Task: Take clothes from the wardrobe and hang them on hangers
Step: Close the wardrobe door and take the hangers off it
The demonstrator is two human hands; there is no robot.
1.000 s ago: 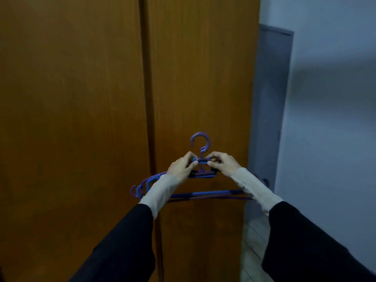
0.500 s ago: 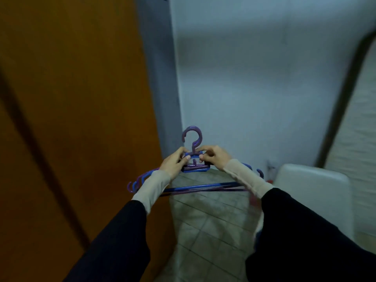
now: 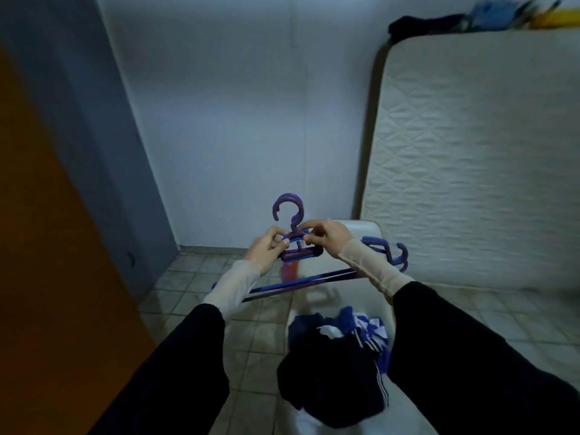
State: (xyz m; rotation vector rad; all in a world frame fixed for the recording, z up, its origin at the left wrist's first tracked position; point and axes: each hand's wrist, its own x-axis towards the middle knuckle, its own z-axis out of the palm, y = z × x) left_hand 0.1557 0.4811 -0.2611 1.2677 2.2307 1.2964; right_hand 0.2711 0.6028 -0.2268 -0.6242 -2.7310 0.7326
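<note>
The left hand [image 3: 266,248] and right hand [image 3: 326,237] are pinching the neck of a bunch of purple-blue hangers [image 3: 293,246], holding it hook-up above a white chair [image 3: 354,296] where dark clothes [image 3: 335,372] are lying piled.

wardrobe door [image 3: 47,246] close left, mattress [image 3: 477,171] right, clothes-heaped chair [image 3: 364,233] below, open tiled floor [image 3: 201,296] between

The room is dim and bluish, with soft, flat light and no hard shadows or glare; the wall [image 3: 238,105] at upper centre is the brightest area. Wide-angle distortion bends the edges, curving the mattress [image 3: 477,171] at right. Items at the upper right corner and the frame's bottom are blurred.
</note>
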